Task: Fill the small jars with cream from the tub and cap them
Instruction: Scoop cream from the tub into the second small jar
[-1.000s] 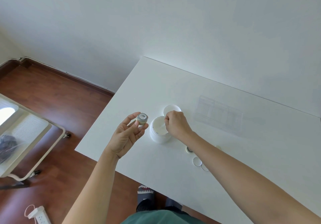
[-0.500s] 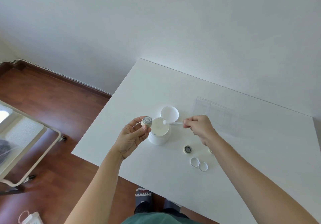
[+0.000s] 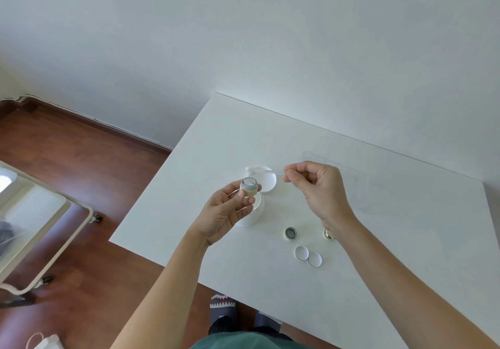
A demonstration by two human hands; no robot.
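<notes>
At the far left, a pale cart (image 3: 40,229) with a rounded frame stands on the wooden floor (image 3: 89,175), well apart from the white counter (image 3: 405,240).

Over the near left part of the counter, the left hand (image 3: 226,213) is raised, palm toward the camera, pinching a small jar (image 3: 249,186) between thumb and fingertips. The jar is open, tilted slightly, its mouth facing up and toward the camera. Directly behind and below this hand stands the white tub (image 3: 253,213), largely hidden by the fingers. Just beyond the tub, the tub's lid (image 3: 266,180) lies flat on the counter.

Above the lid, a thin clear spatula (image 3: 266,170) reaches leftward with a dab of white cream at its tip, just beside the held jar's mouth and not touching it. The right hand (image 3: 318,186) is closed around the spatula's other end, pinching it between thumb and forefinger with the remaining fingers curled.

Nearer the person, a second small jar (image 3: 290,232) stands open on the counter. Below it, two white caps (image 3: 308,255) lie touching each other. To the right, a third jar (image 3: 328,234) sits partly hidden by the right wrist. Behind the right hand, a clear plastic box (image 3: 359,183) rests on the counter, faint against the white surface.
</notes>
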